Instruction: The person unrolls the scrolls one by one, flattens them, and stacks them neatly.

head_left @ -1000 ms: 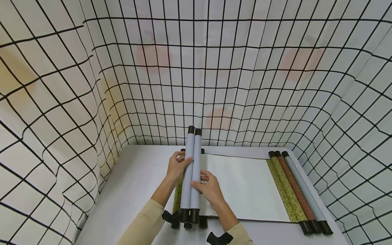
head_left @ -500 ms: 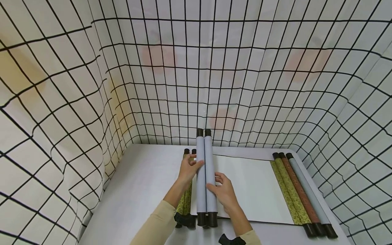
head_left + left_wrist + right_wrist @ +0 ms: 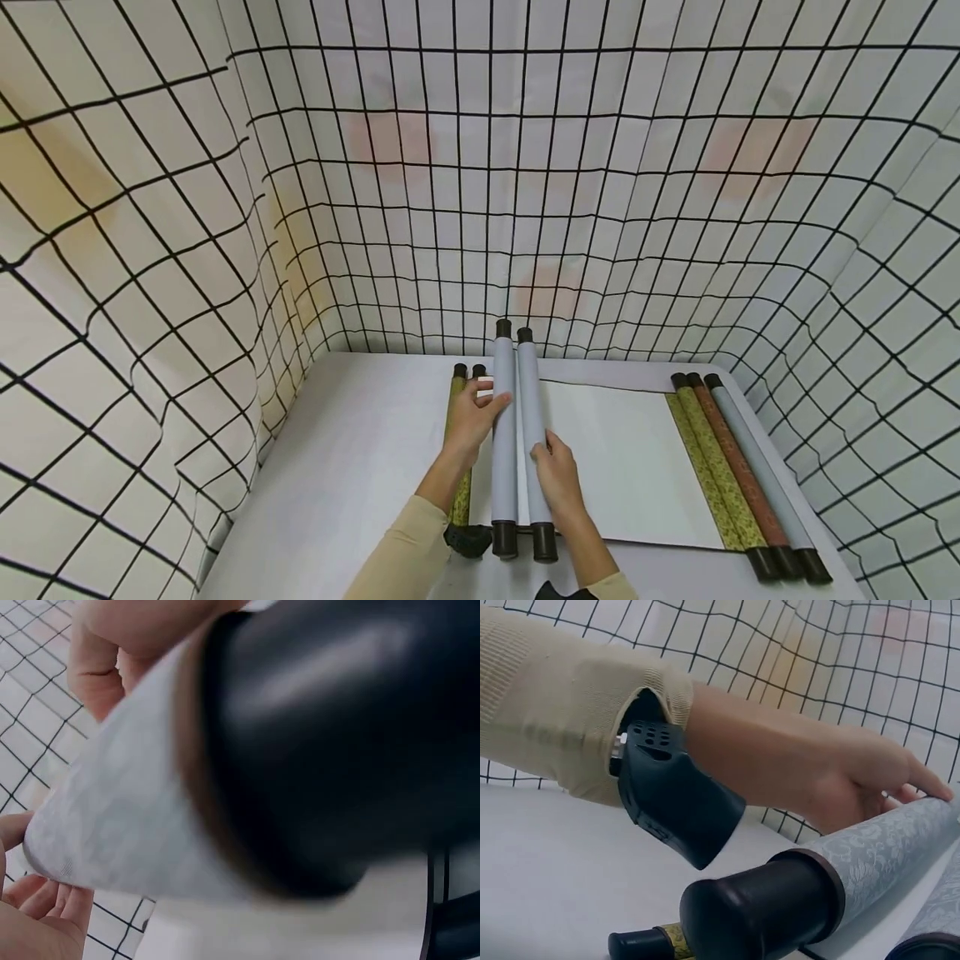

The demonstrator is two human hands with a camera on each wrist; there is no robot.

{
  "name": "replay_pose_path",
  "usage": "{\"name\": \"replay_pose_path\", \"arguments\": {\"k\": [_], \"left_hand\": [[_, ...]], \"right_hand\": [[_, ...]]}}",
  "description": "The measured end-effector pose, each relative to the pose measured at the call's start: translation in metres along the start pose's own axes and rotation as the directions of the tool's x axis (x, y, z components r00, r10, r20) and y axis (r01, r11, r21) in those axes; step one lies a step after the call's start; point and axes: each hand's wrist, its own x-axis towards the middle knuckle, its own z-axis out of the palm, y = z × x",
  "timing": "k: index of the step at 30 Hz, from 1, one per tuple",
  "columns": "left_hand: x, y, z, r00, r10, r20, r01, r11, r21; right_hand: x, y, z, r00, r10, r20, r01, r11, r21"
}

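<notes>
Two pale grey scroll rolls with dark end caps are held side by side above the table. My left hand [image 3: 471, 421] pinches the left roll [image 3: 505, 450], thumb across its near side. Around the right roll [image 3: 531, 400] curl the fingers of my right hand [image 3: 557, 471]. A narrow gap, wider toward the bottom, separates the rolls. The left wrist view is mostly filled by a large black end cap [image 3: 315, 727] and grey patterned cloth [image 3: 127, 802]. In the right wrist view, the left roll [image 3: 892, 847] shows a floral weave.
A wide white sheet [image 3: 622, 467] lies under the rolls on the white table [image 3: 352, 450]. At its right edge are green-gold rolls [image 3: 701, 458], a reddish-brown roll [image 3: 738, 471] and a grey roll [image 3: 765, 467]. More green rolls [image 3: 461, 500] lie left. Black netting [image 3: 570, 208] surrounds the table.
Both rolls have shifted right in the head view, uncovering green rolls at left. Side by side earlier, they now stand slightly apart, the right one tilted, with the right hand wrapped closer around it.
</notes>
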Motion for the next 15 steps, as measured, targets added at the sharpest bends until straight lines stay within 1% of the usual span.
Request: {"name": "replay_pose_path", "arguments": {"k": [3, 8, 11, 15], "left_hand": [[-0.0001, -0.0007, 0.0012, 1.0, -0.014, -0.001, 0.014, 1.0, -0.002], [-0.0007, -0.002, 0.0012, 0.999, -0.033, 0.001, 0.033, 0.999, -0.001], [-0.0008, -0.0013, 0.0007, 0.999, -0.035, 0.002, 0.035, 0.999, -0.001], [-0.0005, 0.0025, -0.001, 0.999, -0.032, 0.005, 0.032, 0.999, -0.008]], "right_hand": [[-0.0008, 0.0026, 0.0022, 1.0, 0.005, -0.021, -0.005, 1.0, -0.031], [-0.0015, 0.0056, 0.0023, 0.997, -0.003, -0.083, -0.007, 0.992, -0.122], [-0.0006, 0.0052, 0.0002, 0.995, -0.011, -0.097, -0.004, 0.989, -0.146], [0.0016, 0.0033, -0.0034, 0.995, -0.016, -0.098, 0.001, 0.989, -0.15]]}}
